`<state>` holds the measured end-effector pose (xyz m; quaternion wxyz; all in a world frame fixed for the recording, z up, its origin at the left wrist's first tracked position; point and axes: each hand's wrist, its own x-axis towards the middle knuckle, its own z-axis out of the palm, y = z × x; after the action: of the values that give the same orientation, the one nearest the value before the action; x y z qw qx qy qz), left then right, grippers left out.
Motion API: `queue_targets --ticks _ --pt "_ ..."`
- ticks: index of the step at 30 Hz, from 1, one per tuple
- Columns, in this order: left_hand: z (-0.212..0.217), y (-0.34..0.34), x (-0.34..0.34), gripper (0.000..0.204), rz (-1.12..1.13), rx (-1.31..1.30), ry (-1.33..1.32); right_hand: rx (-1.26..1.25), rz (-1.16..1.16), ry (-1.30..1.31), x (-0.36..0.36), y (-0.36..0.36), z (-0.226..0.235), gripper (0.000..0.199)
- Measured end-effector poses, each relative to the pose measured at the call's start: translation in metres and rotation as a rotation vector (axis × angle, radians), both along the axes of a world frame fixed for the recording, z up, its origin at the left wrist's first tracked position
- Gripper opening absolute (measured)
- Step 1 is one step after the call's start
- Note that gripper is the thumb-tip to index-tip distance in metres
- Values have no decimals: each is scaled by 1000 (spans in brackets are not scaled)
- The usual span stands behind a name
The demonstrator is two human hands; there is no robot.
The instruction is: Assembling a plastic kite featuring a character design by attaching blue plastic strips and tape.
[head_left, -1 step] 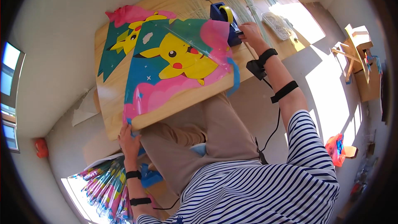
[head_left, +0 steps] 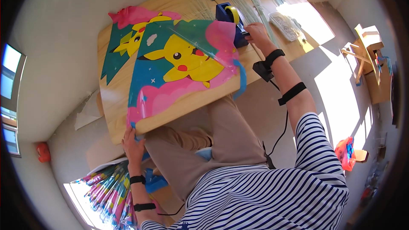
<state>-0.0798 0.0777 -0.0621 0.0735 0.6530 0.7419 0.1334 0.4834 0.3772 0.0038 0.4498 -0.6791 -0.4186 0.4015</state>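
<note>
Glossy pink, teal and yellow plastic sheet (head_left: 187,61) is spread on the pale wooden table (head_left: 116,110), its near-left corner met by the half-curled left hand (head_left: 133,147); grip unclear. The right hand (head_left: 259,36), fingers nearly together, is held at the navy tape dispenser (head_left: 221,12), any pinch indiscernible; tape is probably best torn squarely, sheet kept flat.
</note>
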Motion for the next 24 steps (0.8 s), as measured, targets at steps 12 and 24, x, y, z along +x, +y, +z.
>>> queue_targets --ticks 12,24 --pt "-7 -2 -3 62 -25 42 -23 122 -25 208 8 4 -15 20" --pt "-3 -1 -2 61 -53 60 -40 25 54 385 8 -27 -29 17"
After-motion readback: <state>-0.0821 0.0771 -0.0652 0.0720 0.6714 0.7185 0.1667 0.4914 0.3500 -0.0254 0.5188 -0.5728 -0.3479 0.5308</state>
